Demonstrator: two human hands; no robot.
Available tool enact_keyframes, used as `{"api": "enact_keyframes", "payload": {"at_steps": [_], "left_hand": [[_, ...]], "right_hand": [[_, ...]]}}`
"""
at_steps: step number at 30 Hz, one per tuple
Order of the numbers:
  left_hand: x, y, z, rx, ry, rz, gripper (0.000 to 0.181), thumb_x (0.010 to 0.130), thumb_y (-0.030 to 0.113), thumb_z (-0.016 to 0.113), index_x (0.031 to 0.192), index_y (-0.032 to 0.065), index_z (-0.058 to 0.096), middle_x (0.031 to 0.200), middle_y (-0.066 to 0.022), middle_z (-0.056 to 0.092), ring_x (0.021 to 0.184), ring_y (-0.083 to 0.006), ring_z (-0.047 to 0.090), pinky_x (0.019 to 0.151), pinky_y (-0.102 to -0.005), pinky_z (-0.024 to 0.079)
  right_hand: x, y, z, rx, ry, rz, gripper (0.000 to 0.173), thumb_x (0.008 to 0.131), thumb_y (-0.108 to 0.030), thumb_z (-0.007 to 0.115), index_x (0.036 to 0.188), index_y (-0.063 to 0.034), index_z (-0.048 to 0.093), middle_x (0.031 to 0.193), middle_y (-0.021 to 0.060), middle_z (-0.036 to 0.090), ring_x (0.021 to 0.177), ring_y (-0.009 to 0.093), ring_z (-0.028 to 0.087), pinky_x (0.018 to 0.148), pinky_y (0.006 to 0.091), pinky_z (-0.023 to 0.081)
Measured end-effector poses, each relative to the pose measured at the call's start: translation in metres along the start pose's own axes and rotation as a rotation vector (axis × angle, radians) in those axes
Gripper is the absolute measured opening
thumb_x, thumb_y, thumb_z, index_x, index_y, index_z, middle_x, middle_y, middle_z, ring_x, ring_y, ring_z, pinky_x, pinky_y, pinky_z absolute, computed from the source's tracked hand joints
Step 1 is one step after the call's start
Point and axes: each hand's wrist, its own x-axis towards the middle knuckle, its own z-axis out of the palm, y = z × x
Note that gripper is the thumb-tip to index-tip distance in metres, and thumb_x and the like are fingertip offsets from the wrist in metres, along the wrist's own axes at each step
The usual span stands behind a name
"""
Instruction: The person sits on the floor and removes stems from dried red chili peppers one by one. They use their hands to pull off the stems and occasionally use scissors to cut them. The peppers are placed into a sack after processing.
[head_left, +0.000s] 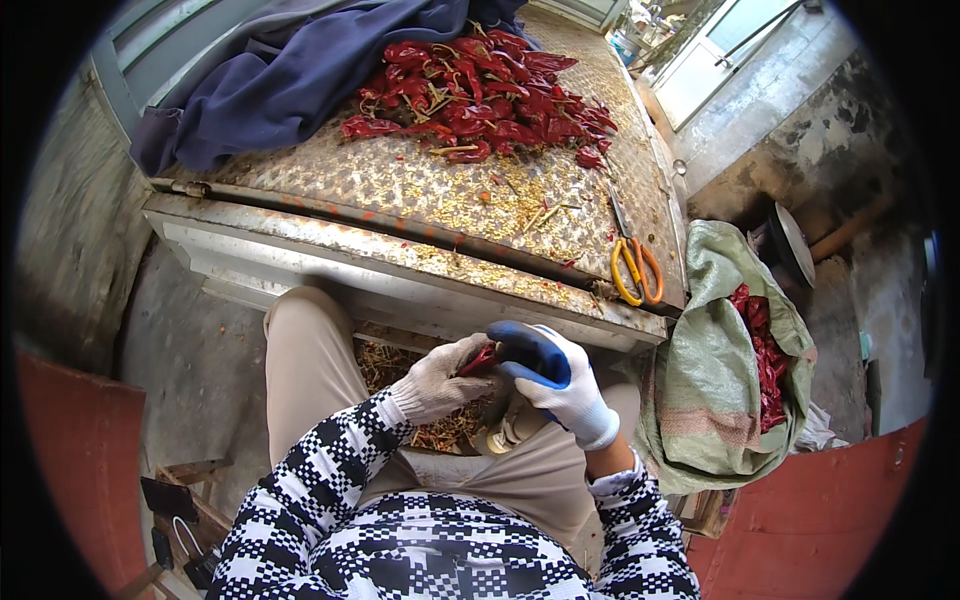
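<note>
My left hand (446, 381), in a soiled white knit glove, holds a dried red chili pepper (478, 361) between thumb and fingers. My right hand (559, 373) wears a white glove with blue coating. Its fingers curve around the pepper's stem end, and whether they grip it is hidden. Both hands are above my lap, just before the metal table's edge (420, 244). A heap of dried red chili peppers (487, 97) lies on the table. Scissors (634, 262) with orange and yellow handles rest at its right front corner.
Pale seeds (450, 191) and stem bits litter the tabletop. Dark blue cloth (292, 82) covers its back left. To my right stands a green woven sack (701, 375) with red chilies (761, 360) inside. Stems (446, 435) lie below, between my knees.
</note>
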Motion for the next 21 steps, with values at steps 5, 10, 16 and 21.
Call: {"api": "enact_keyframes", "payload": {"at_steps": [5, 10, 16, 21], "left_hand": [[0.001, -0.003, 0.002, 0.385, 0.069, 0.152, 0.05, 0.083, 0.012, 0.068, 0.129, 0.0051, 0.049, 0.109, -0.0174, 0.064, 0.101, -0.0317, 0.064, 0.087, -0.037, 0.05], [-0.002, -0.008, 0.005, 0.166, 0.08, 0.137, 0.051, 0.087, 0.024, 0.069, 0.128, 0.0033, 0.048, 0.109, -0.0162, 0.063, 0.102, -0.0249, 0.063, 0.089, -0.0353, 0.049], [-0.002, -0.011, 0.004, 0.052, -0.004, 0.056, 0.049, 0.091, 0.024, 0.066, 0.129, 0.0009, 0.047, 0.11, -0.0124, 0.062, 0.101, -0.0149, 0.057, 0.091, -0.03, 0.045], [0.001, -0.022, 0.009, -0.048, 0.084, 0.207, 0.044, 0.092, 0.033, 0.061, 0.122, 0.0016, 0.052, 0.103, -0.0121, 0.063, 0.093, -0.0178, 0.06, 0.085, -0.0315, 0.047]], "right_hand": [[-0.008, 0.01, 0.01, -0.242, 0.127, -0.149, 0.039, 0.076, -0.013, 0.074, 0.112, -0.0036, 0.064, 0.095, 0.0156, 0.064, 0.083, 0.033, 0.062, 0.075, 0.0384, 0.05], [-0.012, 0.006, 0.018, -0.536, 0.213, -0.271, 0.034, 0.069, -0.007, 0.07, 0.102, -0.0018, 0.066, 0.096, 0.0163, 0.065, 0.087, 0.033, 0.062, 0.078, 0.0392, 0.05], [-0.012, 0.006, 0.015, -0.723, 0.178, -0.424, 0.035, 0.064, -0.004, 0.07, 0.099, -0.0052, 0.066, 0.095, 0.0125, 0.065, 0.083, 0.031, 0.062, 0.075, 0.041, 0.05], [-0.009, 0.014, 0.024, -0.436, 0.216, -0.277, 0.03, 0.073, -0.006, 0.066, 0.102, -0.0018, 0.066, 0.094, 0.014, 0.066, 0.086, 0.03, 0.064, 0.078, 0.0374, 0.051]]}}
